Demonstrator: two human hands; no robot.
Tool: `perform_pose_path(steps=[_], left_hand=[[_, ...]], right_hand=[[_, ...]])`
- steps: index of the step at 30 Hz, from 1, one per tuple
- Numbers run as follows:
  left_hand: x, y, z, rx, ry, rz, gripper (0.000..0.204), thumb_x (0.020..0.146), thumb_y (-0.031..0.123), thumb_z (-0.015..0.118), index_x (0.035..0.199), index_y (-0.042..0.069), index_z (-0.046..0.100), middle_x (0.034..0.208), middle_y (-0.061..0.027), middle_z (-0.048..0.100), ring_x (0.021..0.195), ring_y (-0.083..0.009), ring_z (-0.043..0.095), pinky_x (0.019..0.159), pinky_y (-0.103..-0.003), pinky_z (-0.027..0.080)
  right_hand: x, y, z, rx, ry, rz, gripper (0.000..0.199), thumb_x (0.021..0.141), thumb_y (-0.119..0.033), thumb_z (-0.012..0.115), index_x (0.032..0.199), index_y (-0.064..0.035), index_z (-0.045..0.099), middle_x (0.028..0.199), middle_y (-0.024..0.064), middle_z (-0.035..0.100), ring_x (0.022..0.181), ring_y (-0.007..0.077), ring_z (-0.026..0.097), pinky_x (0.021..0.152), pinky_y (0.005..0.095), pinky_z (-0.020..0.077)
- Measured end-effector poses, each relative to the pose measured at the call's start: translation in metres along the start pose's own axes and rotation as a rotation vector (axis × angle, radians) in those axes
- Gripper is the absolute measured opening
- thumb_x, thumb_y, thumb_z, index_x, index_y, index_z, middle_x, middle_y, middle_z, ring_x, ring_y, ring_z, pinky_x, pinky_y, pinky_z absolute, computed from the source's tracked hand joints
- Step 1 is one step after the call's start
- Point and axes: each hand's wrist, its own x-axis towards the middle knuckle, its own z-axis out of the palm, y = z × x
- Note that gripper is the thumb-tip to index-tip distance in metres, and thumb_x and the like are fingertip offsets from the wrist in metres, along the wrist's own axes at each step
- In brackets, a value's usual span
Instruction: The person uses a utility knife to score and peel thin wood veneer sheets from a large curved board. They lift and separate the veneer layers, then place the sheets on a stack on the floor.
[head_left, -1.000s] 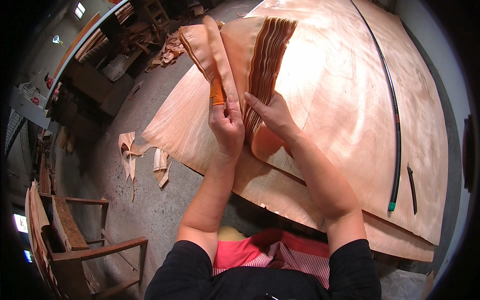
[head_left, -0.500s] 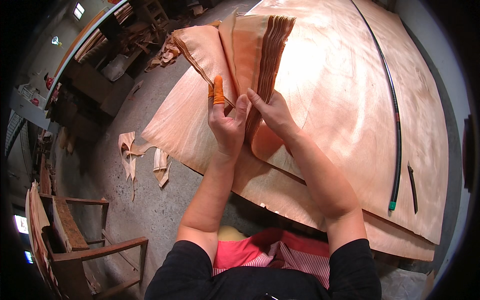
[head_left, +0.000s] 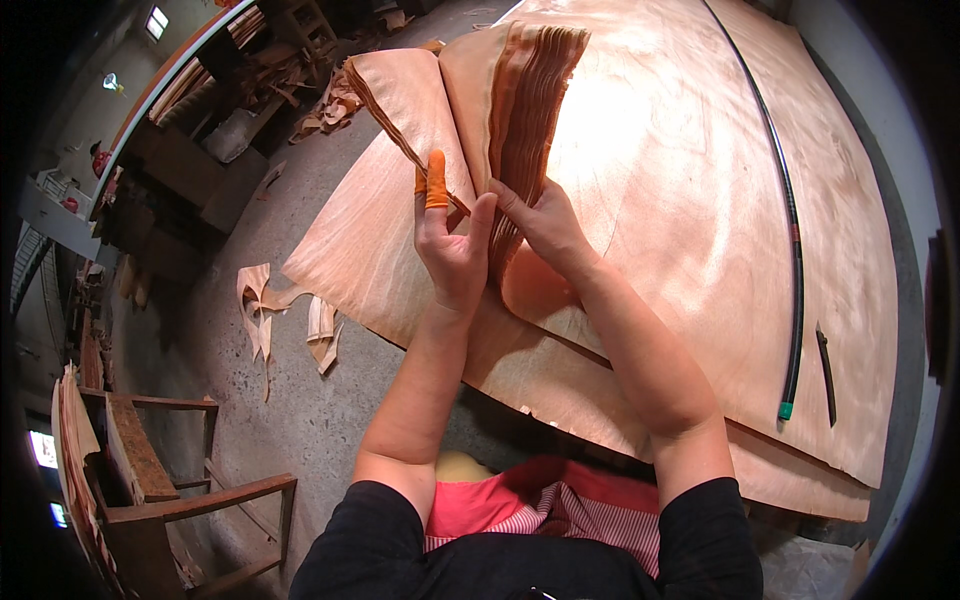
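Observation:
A thick stack of thin reddish-brown wood veneer sheets [head_left: 535, 100] stands bent upright, its layered edges fanned out. My right hand [head_left: 548, 228] is closed round the stack's near end, with the thumb pressed on the layered edges. Left of it, a thinner batch of the veneer sheets [head_left: 410, 90] leans over to the left. My left hand [head_left: 455, 255] is closed on this batch, its thumb up beside the right thumb. Orange finger covers [head_left: 437, 180] sit on two of its fingers. Some fingertips of both hands are hidden behind the sheets.
Large pale veneer sheets [head_left: 690, 250] lie piled under the stack. On them rest a long black rod [head_left: 793, 270] with a green end and a short dark strip [head_left: 825, 375]. Veneer scraps [head_left: 255, 310] litter the concrete floor at left, near a wooden frame [head_left: 220, 500].
A sheet that stood up between the two batches now lies back among the sheets. The right batch's edges are fanned wider. Both hands have barely moved.

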Motion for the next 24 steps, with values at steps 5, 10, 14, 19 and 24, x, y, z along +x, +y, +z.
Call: perform_pose_path(steps=[5, 10, 14, 19, 24], left_hand=[[0.0011, -0.0009, 0.0020, -0.077, 0.011, 0.016, 0.060, 0.076, 0.017, 0.070, 0.123, -0.008, 0.041, 0.111, -0.0138, 0.050, 0.086, -0.0159, 0.057, 0.068, -0.025, 0.049], [0.0020, 0.0007, 0.0040, -0.125, 0.008, 0.017, 0.062, 0.075, 0.016, 0.070, 0.124, -0.008, 0.040, 0.117, -0.0151, 0.047, 0.090, -0.0177, 0.057, 0.070, -0.025, 0.050], [0.0016, 0.0001, 0.0034, -0.119, 0.005, 0.003, 0.062, 0.075, 0.016, 0.070, 0.124, -0.008, 0.041, 0.118, -0.0155, 0.046, 0.091, -0.0178, 0.057, 0.071, -0.025, 0.050], [0.0012, -0.0019, 0.0001, -0.098, -0.001, -0.007, 0.061, 0.076, 0.014, 0.070, 0.124, -0.008, 0.040, 0.118, -0.0153, 0.047, 0.094, -0.0181, 0.056, 0.073, -0.025, 0.050], [0.0012, 0.0004, 0.0034, -0.164, 0.002, -0.014, 0.059, 0.076, 0.012, 0.069, 0.124, -0.008, 0.041, 0.118, -0.0146, 0.047, 0.096, -0.0180, 0.055, 0.074, -0.026, 0.050]], right_hand=[[0.0010, 0.0005, -0.0018, 0.005, -0.012, 0.044, 0.034, 0.085, -0.024, 0.060, 0.105, 0.0032, 0.054, 0.092, 0.0051, 0.060, 0.085, 0.0100, 0.054, 0.074, 0.0244, 0.0451], [-0.0005, -0.0025, -0.0018, 0.007, -0.003, 0.058, 0.035, 0.086, -0.026, 0.059, 0.105, 0.0030, 0.055, 0.093, 0.0050, 0.060, 0.085, 0.0099, 0.053, 0.075, 0.0243, 0.0449], [0.0003, 0.0000, -0.0035, -0.001, -0.006, 0.051, 0.037, 0.086, -0.028, 0.059, 0.106, 0.0028, 0.055, 0.095, 0.0052, 0.059, 0.087, 0.0100, 0.053, 0.075, 0.0241, 0.0447], [0.0008, 0.0015, -0.0018, 0.012, -0.011, 0.048, 0.038, 0.086, -0.029, 0.059, 0.106, 0.0029, 0.054, 0.095, 0.0056, 0.060, 0.087, 0.0105, 0.053, 0.076, 0.0243, 0.0445], [0.0001, -0.0016, -0.0015, 0.010, -0.003, 0.043, 0.037, 0.086, -0.026, 0.059, 0.107, 0.0026, 0.054, 0.097, 0.0061, 0.060, 0.089, 0.0110, 0.054, 0.078, 0.0245, 0.0444]])
